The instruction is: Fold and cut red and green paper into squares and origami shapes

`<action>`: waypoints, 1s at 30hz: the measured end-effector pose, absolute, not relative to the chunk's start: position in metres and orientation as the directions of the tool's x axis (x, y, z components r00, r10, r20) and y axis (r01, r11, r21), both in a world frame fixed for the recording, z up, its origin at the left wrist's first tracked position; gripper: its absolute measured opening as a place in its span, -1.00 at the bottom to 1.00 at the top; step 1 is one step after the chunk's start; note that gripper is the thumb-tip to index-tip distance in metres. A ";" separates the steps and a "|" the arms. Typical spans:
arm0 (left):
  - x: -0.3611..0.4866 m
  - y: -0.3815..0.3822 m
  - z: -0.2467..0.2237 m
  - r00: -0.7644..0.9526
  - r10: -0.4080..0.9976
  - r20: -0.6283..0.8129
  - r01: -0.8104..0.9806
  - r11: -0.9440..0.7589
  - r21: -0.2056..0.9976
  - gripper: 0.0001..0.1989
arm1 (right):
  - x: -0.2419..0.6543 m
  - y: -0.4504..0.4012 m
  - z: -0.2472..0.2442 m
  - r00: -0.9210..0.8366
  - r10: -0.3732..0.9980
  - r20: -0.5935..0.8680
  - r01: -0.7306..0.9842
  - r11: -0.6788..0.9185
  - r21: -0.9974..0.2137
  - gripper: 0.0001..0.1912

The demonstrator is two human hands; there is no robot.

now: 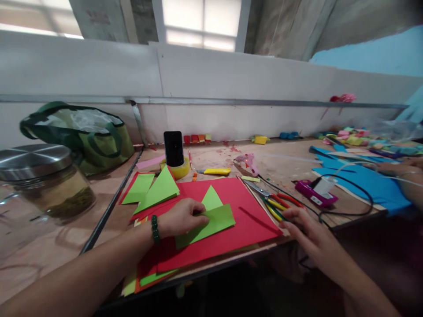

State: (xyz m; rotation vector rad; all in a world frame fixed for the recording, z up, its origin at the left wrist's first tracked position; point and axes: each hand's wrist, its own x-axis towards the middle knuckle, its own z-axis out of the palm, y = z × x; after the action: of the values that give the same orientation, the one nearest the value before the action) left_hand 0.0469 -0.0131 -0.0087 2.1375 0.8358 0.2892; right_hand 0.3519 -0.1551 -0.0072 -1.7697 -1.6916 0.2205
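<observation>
The folded green paper [220, 223] lies on the red sheet [254, 215] on the table [280, 163], directly beneath the left hand [181, 218]. Its long axis slants from near left to far right. The left hand is half curled, fingertips on the paper; whether it pinches the paper cannot be told. The scissors [263, 192] lie right of the paper, blades pointing away and to the left, handles toward the right hand [310, 231], which is the nearer hand. That hand is partly spread, fingertips at the yellow-and-green handles [275, 210] beside the scissors; any grip cannot be confirmed.
</observation>
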 end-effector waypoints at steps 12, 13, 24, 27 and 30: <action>0.044 -0.018 -0.006 0.743 0.668 0.044 0.525 -0.622 0.581 -0.58 | 0.331 -0.162 -0.018 -0.086 0.969 0.232 0.823 0.201 -0.532 -0.74; 0.044 -0.020 -0.006 0.758 0.644 0.103 0.519 -0.691 0.503 -0.48 | 0.330 -0.163 -0.018 -0.087 0.971 0.222 0.821 0.196 -0.536 -0.74; 0.044 -0.020 -0.008 0.933 0.344 -0.105 0.357 -0.853 0.381 -0.51 | 0.332 -0.169 -0.022 -0.089 0.971 0.223 0.807 0.201 -0.555 -0.74; 0.045 -0.020 -0.008 0.935 0.332 -0.126 0.355 -0.854 0.380 -0.51 | 0.333 -0.170 -0.023 -0.097 0.969 0.228 0.799 0.213 -0.563 -0.74; 0.045 -0.021 -0.007 0.933 0.329 -0.147 0.360 -0.856 0.370 -0.51 | 0.334 -0.170 -0.025 -0.096 0.967 0.236 0.791 0.218 -0.572 -0.76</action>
State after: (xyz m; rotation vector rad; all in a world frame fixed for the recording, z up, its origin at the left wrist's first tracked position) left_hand 0.0454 -0.0206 -0.0070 2.6915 0.4999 -0.1100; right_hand 0.3340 -0.1703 -0.0254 -1.6179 -1.9327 0.4049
